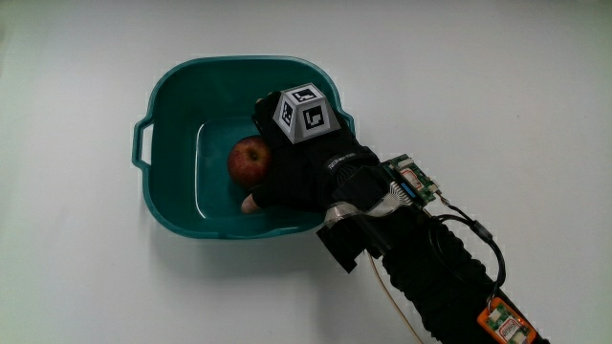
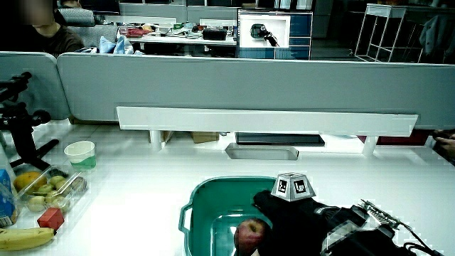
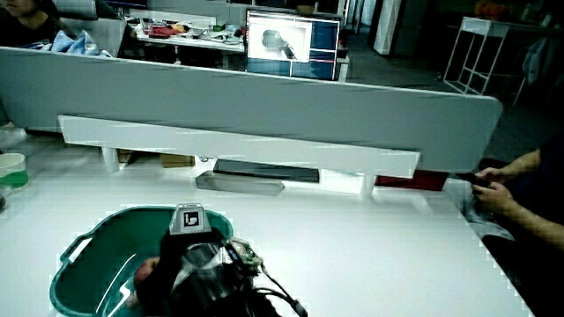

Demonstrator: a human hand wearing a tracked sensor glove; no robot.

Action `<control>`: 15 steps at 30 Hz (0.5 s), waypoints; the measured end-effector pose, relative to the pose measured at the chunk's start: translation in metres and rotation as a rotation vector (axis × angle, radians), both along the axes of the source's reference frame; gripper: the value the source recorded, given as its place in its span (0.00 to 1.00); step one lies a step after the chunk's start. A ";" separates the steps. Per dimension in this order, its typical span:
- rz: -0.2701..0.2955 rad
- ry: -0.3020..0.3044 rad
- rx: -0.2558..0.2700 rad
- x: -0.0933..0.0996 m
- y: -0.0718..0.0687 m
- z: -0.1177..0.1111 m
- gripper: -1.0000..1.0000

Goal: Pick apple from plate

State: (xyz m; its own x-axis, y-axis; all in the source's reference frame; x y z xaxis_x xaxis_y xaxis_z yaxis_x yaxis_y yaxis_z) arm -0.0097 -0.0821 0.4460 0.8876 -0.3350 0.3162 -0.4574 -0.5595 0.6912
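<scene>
A red apple (image 1: 248,160) lies on the floor of a teal plastic basin (image 1: 168,96) with a handle on its rim; there is no plate. The gloved hand (image 1: 304,164) reaches down into the basin and lies right beside the apple, with the patterned cube (image 1: 302,112) on its back. The fingers (image 1: 262,113) are spread wider than the apple. The thumb tip (image 1: 251,202) sits a little nearer to the person than the apple and apart from it. In both side views the apple (image 2: 249,234) (image 3: 143,277) shows partly hidden by the glove.
In a side view a clear box of fruit (image 2: 50,188), a banana (image 2: 25,237) and a green cup (image 2: 80,154) stand on the table apart from the basin (image 2: 206,195). A low grey partition (image 2: 234,89) closes off the table.
</scene>
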 end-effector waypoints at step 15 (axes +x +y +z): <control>0.022 -0.068 0.031 0.002 -0.002 0.004 0.64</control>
State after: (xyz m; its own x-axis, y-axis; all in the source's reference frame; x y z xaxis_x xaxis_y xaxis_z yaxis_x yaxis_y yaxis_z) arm -0.0075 -0.0844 0.4495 0.8716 -0.3265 0.3656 -0.4901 -0.5906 0.6411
